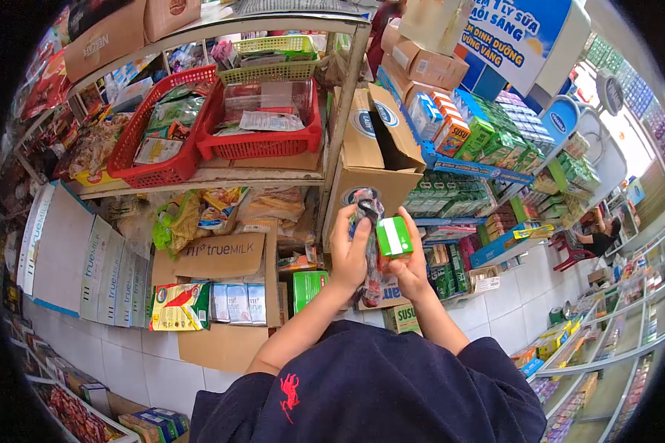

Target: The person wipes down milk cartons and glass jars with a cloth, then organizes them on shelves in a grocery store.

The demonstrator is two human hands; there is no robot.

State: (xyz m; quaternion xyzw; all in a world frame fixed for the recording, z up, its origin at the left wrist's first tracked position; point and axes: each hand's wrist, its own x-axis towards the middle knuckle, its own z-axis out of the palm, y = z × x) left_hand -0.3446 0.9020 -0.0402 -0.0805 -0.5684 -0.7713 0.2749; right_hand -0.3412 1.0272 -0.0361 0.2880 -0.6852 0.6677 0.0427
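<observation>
Both hands are raised in front of a crowded shop shelf. The left hand (pixel 349 255) is closed around a plastic-wrapped pack (pixel 365 210), which stands upright between the two hands, its crumpled top rising above the fingers. The right hand (pixel 414 272) grips a small green carton (pixel 394 236) at its fingertips. The carton is pressed against the right side of the pack and tilted slightly. Whether the right hand also clasps the pack itself cannot be told.

Just behind the hands, farther off, an open cardboard box (pixel 369 148) sits at the end of the metal shelf (pixel 273 176), with its flaps spread. To the left on that shelf are two red baskets (pixel 262 142) filled with packets, and a green basket (pixel 270 63) is stacked above them. Below the shelf, a brown milk case (pixel 216 255) leans among bags and cartons.

To the right, blue racks (pixel 480 168) carry rows of green drink cartons. Far right, another person (pixel 602 238) is bent over near a red stool (pixel 569 255), well apart from the hands.
</observation>
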